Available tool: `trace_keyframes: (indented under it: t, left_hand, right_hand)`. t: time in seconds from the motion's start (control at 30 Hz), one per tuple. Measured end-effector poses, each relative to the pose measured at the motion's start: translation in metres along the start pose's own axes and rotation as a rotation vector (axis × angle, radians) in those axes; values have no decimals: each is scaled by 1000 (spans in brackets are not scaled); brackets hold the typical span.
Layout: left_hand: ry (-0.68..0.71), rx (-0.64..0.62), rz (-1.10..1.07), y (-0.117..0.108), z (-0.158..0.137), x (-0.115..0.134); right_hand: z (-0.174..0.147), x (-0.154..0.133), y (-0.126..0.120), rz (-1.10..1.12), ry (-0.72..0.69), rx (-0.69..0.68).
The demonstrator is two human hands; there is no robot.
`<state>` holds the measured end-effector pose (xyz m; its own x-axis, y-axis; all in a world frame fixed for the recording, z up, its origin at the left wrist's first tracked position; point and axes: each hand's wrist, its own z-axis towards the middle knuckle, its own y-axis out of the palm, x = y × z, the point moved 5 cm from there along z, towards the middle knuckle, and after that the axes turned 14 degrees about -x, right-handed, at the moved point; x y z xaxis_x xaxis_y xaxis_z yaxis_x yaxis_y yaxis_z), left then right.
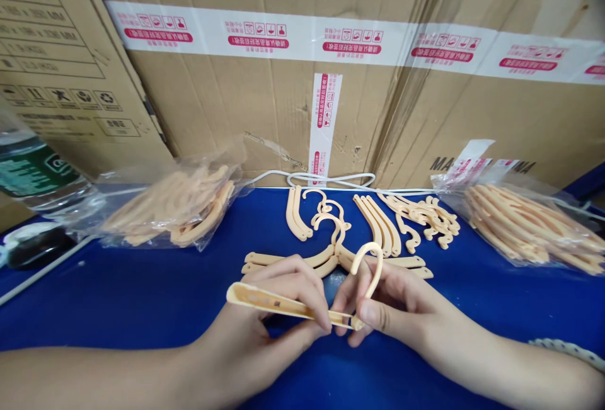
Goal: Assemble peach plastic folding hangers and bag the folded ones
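Head view: at lower centre, the left hand point(253, 342) grips a peach plastic hanger arm point(269, 301), its end meeting the hanger hook point(379, 265) pinched by the right hand point(404, 303); bagged hanger arms point(529, 224) lie at right.

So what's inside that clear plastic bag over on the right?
The clear plastic bag holds long, curved, peach-coloured strips, piled up. The top ones show through; the ones beneath are covered, so their number, or anything hidden among them, can't be told.
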<state>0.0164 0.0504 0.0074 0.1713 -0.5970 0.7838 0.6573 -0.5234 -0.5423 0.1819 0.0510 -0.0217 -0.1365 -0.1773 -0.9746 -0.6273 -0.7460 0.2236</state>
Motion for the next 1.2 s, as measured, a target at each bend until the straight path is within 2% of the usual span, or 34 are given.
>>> trace_keyframes:
  t: [0.33, 0.63, 0.8, 1.2]
  left_hand:
    - [43, -13, 53, 2, 1, 3]
    - [37, 6, 29, 0, -3, 2]
    - [25, 3, 29, 0, -2, 0]
    - [38, 11, 101, 0, -3, 2]
  right_hand:
    - [-1, 4, 2, -56, 11, 34]
    - [2, 8, -1, 90, -106, 3]
    - [1, 11, -2, 110, -118, 17]
    - [1, 3, -1, 59, 5, 30]
